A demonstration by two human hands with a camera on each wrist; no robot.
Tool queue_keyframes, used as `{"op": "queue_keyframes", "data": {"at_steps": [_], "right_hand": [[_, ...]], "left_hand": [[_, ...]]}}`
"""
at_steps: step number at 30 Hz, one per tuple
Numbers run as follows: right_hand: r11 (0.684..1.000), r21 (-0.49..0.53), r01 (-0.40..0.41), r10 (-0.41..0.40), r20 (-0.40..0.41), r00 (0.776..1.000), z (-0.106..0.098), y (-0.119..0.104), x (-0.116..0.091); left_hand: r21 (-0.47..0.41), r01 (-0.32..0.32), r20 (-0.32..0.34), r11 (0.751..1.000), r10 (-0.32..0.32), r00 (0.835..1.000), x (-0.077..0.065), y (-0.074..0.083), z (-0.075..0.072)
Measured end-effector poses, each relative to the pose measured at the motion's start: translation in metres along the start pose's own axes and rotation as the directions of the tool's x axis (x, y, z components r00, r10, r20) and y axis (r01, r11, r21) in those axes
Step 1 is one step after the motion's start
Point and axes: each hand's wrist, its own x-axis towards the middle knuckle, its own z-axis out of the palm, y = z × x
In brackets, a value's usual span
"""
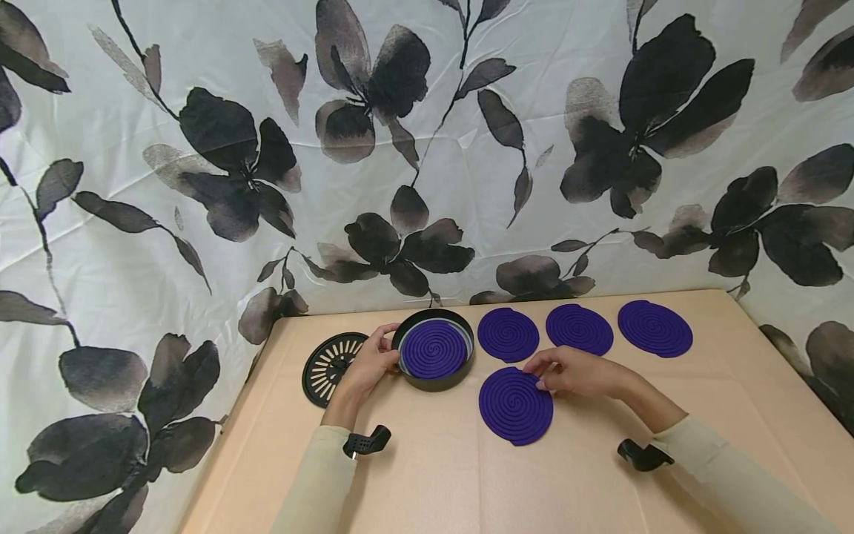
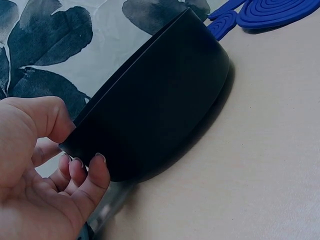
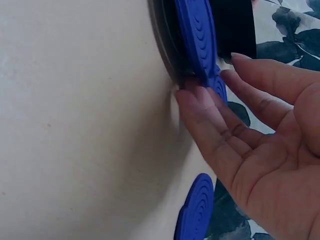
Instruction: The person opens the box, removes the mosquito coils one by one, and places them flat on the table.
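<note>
My left hand (image 1: 370, 363) grips the wall of a round black holder (image 2: 155, 100), fingertips and thumb at its rim. Inside that holder, in the head view, lies a purple-blue spiral coaster (image 1: 435, 349) with a pale ring around it. My right hand (image 1: 577, 372) pinches the upper right edge of another spiral coaster (image 1: 516, 406), in front of the others. Seen from the right wrist, its fingertips meet the end of this coaster (image 3: 197, 40), while the holder's black wall (image 3: 235, 30) stands behind.
Three more spiral coasters, left (image 1: 508, 334), middle (image 1: 579, 329) and right (image 1: 655, 328), lie in a row along the back of the table (image 1: 427, 482). A black slotted disc (image 1: 327, 374) lies left of the holder, partly behind my left hand. Flowered cloth (image 1: 440, 148) hangs behind the table.
</note>
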Motion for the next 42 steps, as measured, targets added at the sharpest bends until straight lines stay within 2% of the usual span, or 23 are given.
{"op": "queue_keyframes", "data": {"at_steps": [8, 15, 32, 42], "right_hand": [[0.999, -0.025, -0.030, 0.030, -0.008, 1.000, -0.007, 0.000, 0.001], [0.994, -0.105, 0.038, -0.040, -0.021, 0.999, -0.009, -0.007, 0.006], [0.994, -0.005, 0.105, -0.105, -0.038, 0.994, 0.002, -0.030, 0.032], [0.994, 0.091, 0.056, -0.052, -0.046, 0.998, 0.001, -0.042, 0.052]], "left_hand": [[-0.003, 0.017, -0.008, 1.000, -0.017, 1.000, 0.002, 0.001, 0.001], [0.008, 0.013, 0.002, 1.000, -0.013, 1.000, 0.002, 0.001, -0.001], [0.010, 0.020, 0.012, 1.000, -0.020, 1.000, -0.007, 0.004, -0.003], [0.016, 0.020, 0.016, 1.000, -0.020, 1.000, -0.006, 0.004, -0.003]]}}
